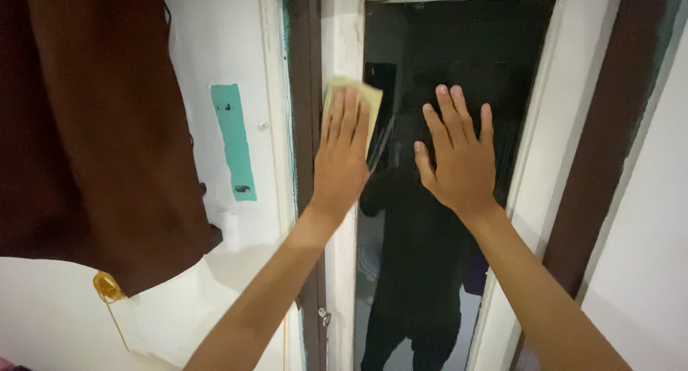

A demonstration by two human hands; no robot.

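The cloth [367, 98] is pale yellow, without pattern. It lies on the white frame [342, 48] of the mirror [459, 48], whose glass looks almost black. Left of the mirror runs a dark brown strip [309, 91] with a thin teal edge. Further left of the mirror, the wall [208, 41] is white with a teal patch [234, 141]. A dark brown fabric [93, 127] hangs there, and an orange-yellow cord [107, 288] below it.

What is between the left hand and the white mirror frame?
In the head view, a pale yellow cloth lies under the left hand, pressed flat against the white frame.
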